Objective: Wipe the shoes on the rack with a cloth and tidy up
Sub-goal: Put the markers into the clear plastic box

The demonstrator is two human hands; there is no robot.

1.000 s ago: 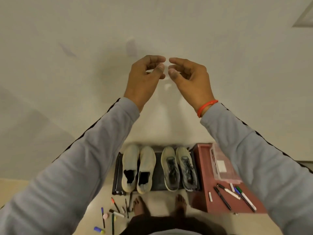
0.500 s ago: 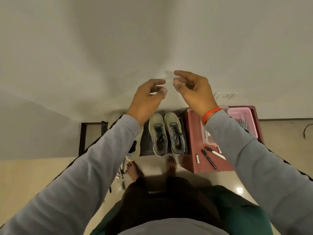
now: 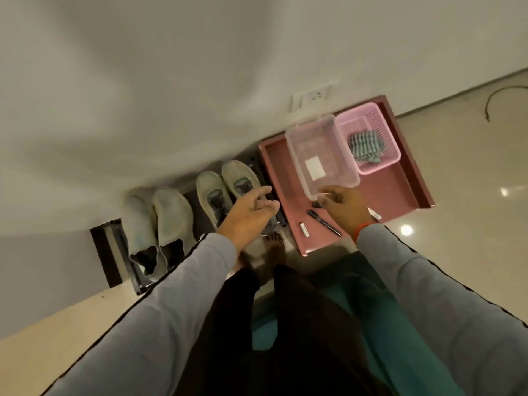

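**Desk:** What are the hands doing?

**Photographer:** Both are held out in front of a person in grey sleeves, apart from each other and holding nothing. The left hand hovers over the rack with fingers loosely extended. The right hand, an orange band at its wrist, has its fingers relaxed and slightly curled at the near edge of a clear plastic container; whether the fingertips touch it cannot be told.

**Desk:** And the shoes?

**Photographer:** Two pairs sit side by side on a low dark shoe rack against the wall. A pale slip-on pair is to the left; a pale lace-up pair is to the right, partly covered by the left hand.

**Desk:** The cloth?

**Photographer:** A folded grey, patterned cloth lies inside a pink basket. That basket stands at the far end of a reddish-brown tray just right of the rack, touching the clear container beside it.

**Desk:** Anything else on the tray?

**Photographer:** A black marker and a small white cap near its front edge. A wall socket is above it, and the person's bare feet stand on the floor before the rack.
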